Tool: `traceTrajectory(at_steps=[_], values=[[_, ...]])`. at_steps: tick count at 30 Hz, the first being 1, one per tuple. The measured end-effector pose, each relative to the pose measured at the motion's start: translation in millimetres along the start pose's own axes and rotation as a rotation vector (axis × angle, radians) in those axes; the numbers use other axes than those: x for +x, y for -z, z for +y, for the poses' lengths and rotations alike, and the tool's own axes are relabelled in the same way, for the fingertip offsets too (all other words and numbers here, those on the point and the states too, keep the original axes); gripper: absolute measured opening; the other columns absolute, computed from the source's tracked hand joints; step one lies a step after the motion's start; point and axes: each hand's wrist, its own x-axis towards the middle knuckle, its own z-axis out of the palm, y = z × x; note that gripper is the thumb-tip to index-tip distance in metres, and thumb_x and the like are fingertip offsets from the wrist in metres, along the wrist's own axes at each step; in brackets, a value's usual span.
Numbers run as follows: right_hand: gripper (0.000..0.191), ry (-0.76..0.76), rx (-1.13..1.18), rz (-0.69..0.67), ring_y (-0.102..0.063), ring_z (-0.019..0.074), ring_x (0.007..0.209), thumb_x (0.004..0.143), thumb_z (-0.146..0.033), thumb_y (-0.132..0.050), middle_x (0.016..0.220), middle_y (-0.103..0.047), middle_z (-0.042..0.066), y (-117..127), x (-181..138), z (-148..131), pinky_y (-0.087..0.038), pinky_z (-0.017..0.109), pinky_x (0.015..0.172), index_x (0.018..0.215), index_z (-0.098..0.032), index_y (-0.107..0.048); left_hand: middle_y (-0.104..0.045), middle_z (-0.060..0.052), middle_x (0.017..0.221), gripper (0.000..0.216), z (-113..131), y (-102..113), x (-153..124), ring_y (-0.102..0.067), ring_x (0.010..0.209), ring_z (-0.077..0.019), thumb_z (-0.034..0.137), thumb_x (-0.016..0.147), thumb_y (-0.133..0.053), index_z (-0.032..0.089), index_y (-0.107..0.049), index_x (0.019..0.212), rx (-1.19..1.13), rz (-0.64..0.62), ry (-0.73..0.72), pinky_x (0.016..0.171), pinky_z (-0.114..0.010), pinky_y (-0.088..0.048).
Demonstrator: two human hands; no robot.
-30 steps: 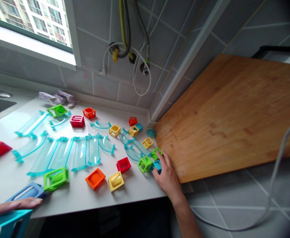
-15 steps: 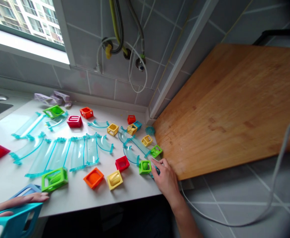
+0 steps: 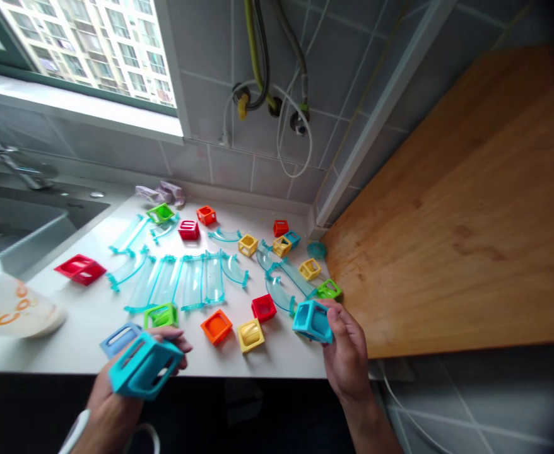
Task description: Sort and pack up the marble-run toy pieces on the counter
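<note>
My right hand (image 3: 347, 350) is closed on a small turquoise cube block (image 3: 312, 321), lifted just above the white counter's front edge (image 3: 277, 364). My left hand (image 3: 116, 397) grips a larger turquoise frame block (image 3: 143, 369) in front of the counter. Near the left hand lie a pale blue flat block (image 3: 120, 337) and a green frame block (image 3: 161, 314). Clear teal track pieces (image 3: 187, 280) are spread across the counter among several red, orange, yellow and green blocks.
A wooden board (image 3: 452, 233) leans at the right, beside the counter's end. A sink (image 3: 16, 227) with a tap sits at the left, and a white bag (image 3: 12, 309) lies near it. Hoses (image 3: 277, 101) hang on the tiled wall. A cable (image 3: 400, 394) trails below the board.
My right hand has picked the small turquoise block off the counter. My left hand has come up into view with the large turquoise frame block. The view has shifted left, showing the sink.
</note>
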Motion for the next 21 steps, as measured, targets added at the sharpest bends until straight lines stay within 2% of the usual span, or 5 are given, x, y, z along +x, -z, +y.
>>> traceTrajectory(at_steps=[2, 4, 10, 17, 21], values=[[0.028, -0.073, 0.121, -0.12, -0.071, 0.0223, 0.088, 0.102, -0.046, -0.059, 0.101, -0.071, 0.006, -24, -2, -1, -0.057, 0.032, 0.073, 0.11, -0.022, -0.07, -0.079, -0.005, 0.098, 0.038, 18, -24, 3, -0.068, 0.064, -0.021, 0.055, 0.094, -0.063, 0.026, -0.071, 0.117, -0.127, -0.201, -0.047, 0.061, -0.035, -0.056], [0.024, -0.037, 0.157, -0.255, -0.07, 0.022, 0.092, 0.098, -0.044, -0.065, 0.107, -0.07, 0.006, -46, -2, -7, -0.057, 0.031, 0.075, 0.108, -0.023, -0.072, -0.077, -0.008, 0.092, 0.04, 32, -43, 3, -0.066, 0.058, -0.0189, 0.054, 0.092, -0.066, 0.022, -0.069, 0.117, -0.159, -0.287, -0.044, 0.056, -0.031, -0.052], [0.014, 0.111, 0.176, -0.489, -0.068, 0.0226, 0.102, 0.099, -0.035, -0.065, 0.111, -0.067, 0.007, -70, -3, -27, -0.059, 0.031, 0.08, 0.106, -0.026, -0.074, -0.073, -0.008, 0.093, 0.022, 49, -59, -5, -0.067, 0.063, -0.0176, 0.04, 0.095, -0.063, 0.02, -0.066, 0.103, -0.156, -0.219, 0.023, 0.059, -0.03, -0.055], [0.013, 0.115, 0.141, -0.482, -0.068, 0.0251, 0.104, 0.098, -0.032, -0.066, 0.107, -0.07, 0.008, -65, -17, -6, -0.061, 0.036, 0.083, 0.105, -0.026, -0.074, -0.072, -0.008, 0.105, 0.016, 49, -66, -5, -0.068, 0.07, -0.0174, 0.032, 0.094, -0.067, 0.018, -0.068, 0.101, -0.073, -0.045, -0.068, 0.062, -0.032, -0.059], [0.018, 0.03, 0.247, -0.461, -0.067, 0.0251, 0.113, 0.095, -0.029, -0.068, 0.121, -0.065, 0.009, -72, -9, -6, -0.062, 0.033, 0.085, 0.112, -0.027, -0.071, -0.073, -0.011, 0.107, 0.022, 56, -66, -5, -0.072, 0.071, -0.0207, 0.032, 0.09, -0.073, 0.018, -0.071, 0.107, -0.161, -0.115, -0.015, 0.053, -0.029, -0.059]])
